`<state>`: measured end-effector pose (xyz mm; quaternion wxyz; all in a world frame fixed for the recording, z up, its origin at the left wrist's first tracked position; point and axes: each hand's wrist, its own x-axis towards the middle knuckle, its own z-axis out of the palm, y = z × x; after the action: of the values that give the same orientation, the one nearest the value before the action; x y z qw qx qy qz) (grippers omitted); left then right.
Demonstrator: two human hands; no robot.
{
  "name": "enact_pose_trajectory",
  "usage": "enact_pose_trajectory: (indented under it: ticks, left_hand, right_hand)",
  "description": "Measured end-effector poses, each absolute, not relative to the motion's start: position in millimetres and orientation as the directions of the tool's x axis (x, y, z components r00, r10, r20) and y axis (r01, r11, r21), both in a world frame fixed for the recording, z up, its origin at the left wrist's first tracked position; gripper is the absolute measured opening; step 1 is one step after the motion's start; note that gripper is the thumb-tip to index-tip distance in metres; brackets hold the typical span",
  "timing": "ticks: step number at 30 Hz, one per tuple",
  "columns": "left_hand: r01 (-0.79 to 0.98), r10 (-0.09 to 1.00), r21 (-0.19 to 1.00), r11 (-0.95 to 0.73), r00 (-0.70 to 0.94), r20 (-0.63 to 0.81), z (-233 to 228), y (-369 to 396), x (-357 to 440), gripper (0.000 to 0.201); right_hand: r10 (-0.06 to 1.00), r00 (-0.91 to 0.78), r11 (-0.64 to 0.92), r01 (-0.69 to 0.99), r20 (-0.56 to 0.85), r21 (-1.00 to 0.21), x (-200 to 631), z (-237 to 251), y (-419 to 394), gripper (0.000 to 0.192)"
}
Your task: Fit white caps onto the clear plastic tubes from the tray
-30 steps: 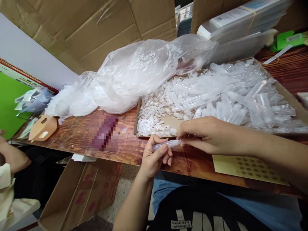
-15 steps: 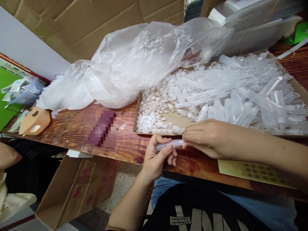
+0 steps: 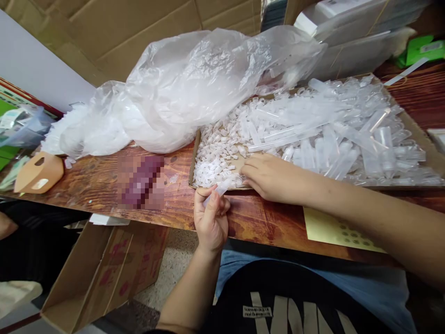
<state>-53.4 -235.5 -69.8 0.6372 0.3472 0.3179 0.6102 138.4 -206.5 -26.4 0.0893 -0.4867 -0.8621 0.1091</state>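
Note:
My left hand (image 3: 209,218) grips a clear plastic tube (image 3: 219,189) at the front edge of the wooden table (image 3: 104,185), the tube pointing up and to the right. My right hand (image 3: 269,177) rests over the near edge of a flat cardboard tray (image 3: 193,160), its fingers down among small white caps (image 3: 217,160); whether it grips one is hidden. The tray's right part holds a heap of clear tubes (image 3: 347,134).
A big crumpled clear plastic bag (image 3: 194,88) lies behind the tray. A yellow sheet with dots (image 3: 333,229) sits at the table's front. An open cardboard box (image 3: 104,273) stands on the floor. Another person's arm (image 3: 5,227) is at far left.
My right hand has let go of the tube's end and moved up-left into the white caps. My left hand has tilted the tube more upright.

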Motion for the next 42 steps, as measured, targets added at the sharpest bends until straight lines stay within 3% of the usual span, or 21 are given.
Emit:
enact_pose_trajectory:
  ticks: [4,6,9,11,13,15,18,23,29,34,39,42]
  left_hand:
    - [-0.56,0.998,0.827,0.047,0.056,-0.018,-70,-234,-52,0.04]
    - [-0.554,0.998,0.831,0.046,0.056,-0.018,-69,-234,-52,0.042]
    - [-0.535,0.998,0.843,0.054,0.061,-0.025,-68,-235,-51,0.043]
    - [-0.52,0.998,0.852,0.054,0.065,-0.023,-65,-236,-49,0.043]
    - [-0.515,0.998,0.856,0.043,0.068,-0.009,-62,-235,-46,0.042]
    - [-0.523,0.997,0.851,0.033,0.079,0.01,-57,-233,-42,0.042]
    - [-0.525,0.994,0.851,0.023,0.101,0.036,-52,-230,-33,0.042]
    - [-0.498,0.99,0.867,0.021,0.133,0.053,-52,-228,-22,0.042]
    - [-0.443,0.986,0.895,-0.056,0.114,0.118,-60,-232,-21,0.036]
    - [-0.409,0.987,0.912,-0.032,0.132,0.093,-61,-232,-21,0.039]
    - [-0.457,0.983,0.89,0.012,0.168,0.073,-60,-229,-22,0.039]
    - [-0.455,0.979,0.889,0.041,0.197,0.056,-60,-230,-23,0.039]
  right_hand:
    - [0.848,-0.53,0.516,0.813,0.023,-0.269,138,-31,-204,0.03]
    - [0.862,-0.501,0.495,0.806,0.07,-0.325,145,-30,-202,0.029]
    - [0.898,-0.389,0.432,0.699,0.205,-0.57,159,-27,-199,0.026]
    - [0.936,-0.25,0.348,0.526,0.249,-0.776,166,-23,-199,0.024]
    - [0.97,-0.126,0.238,0.307,0.209,-0.921,171,-20,-200,0.026]
    - [0.985,-0.07,0.163,0.116,0.156,-0.98,171,-17,-203,0.03]
    - [0.988,-0.062,0.14,0.009,0.14,-0.99,167,-15,-210,0.033]
    - [0.979,-0.157,0.14,0.043,0.132,-0.989,161,-12,-221,0.032]
    - [0.941,-0.273,0.268,0.253,0.197,-0.929,168,-8,-224,0.024]
    - [0.931,-0.332,0.305,0.485,0.15,-0.82,172,-4,-223,0.042]
    - [0.864,-0.39,0.49,0.496,0.32,-0.717,171,-1,-226,0.022]
    - [0.897,-0.367,0.419,0.533,0.245,-0.735,167,-5,-228,0.035]
